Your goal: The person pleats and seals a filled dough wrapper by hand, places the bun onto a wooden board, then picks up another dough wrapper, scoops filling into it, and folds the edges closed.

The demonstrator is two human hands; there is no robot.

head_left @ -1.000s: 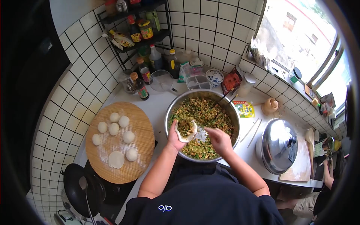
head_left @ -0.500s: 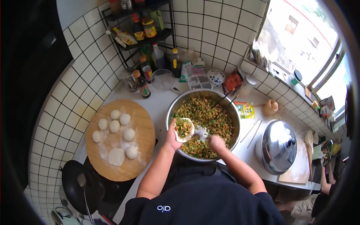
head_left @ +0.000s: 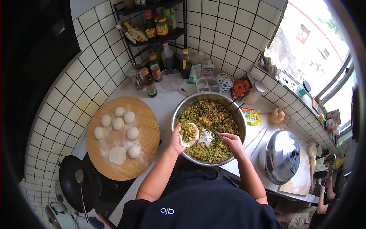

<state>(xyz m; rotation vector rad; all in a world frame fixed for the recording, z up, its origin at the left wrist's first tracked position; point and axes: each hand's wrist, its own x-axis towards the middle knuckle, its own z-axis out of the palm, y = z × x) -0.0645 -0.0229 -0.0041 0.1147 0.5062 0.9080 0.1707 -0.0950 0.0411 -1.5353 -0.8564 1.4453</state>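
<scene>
My left hand (head_left: pixel 176 140) cups a round dough wrapper (head_left: pixel 195 139) heaped with chopped green and brown filling. It holds the wrapper over the left side of a large metal bowl (head_left: pixel 175 119). The bowl is full of the same filling (head_left: pixel 213 110), and a white patch (head_left: pixel 206 137) shows in its middle. My right hand (head_left: pixel 233 144) is closed around the thin handle of a spoon (head_left: pixel 218 134) over the bowl's right side. The spoon's head is hard to make out against the filling.
On the left, a round wooden board (head_left: pixel 143 110) carries several dough balls (head_left: pixel 132 133) and a flattened dough disc (head_left: pixel 117 155). A wok (head_left: pixel 72 179) lies below it. Right of the bowl stand chopsticks (head_left: pixel 259 140) and a lidded pot (head_left: pixel 283 156). Sauce bottles (head_left: pixel 148 83) line the back. Another person's arm (head_left: pixel 322 200) shows far right.
My right hand has shifted right, and the spoon handle in it now shows over the filling. My left hand still holds the filled wrapper. The whole view has shifted slightly.
</scene>
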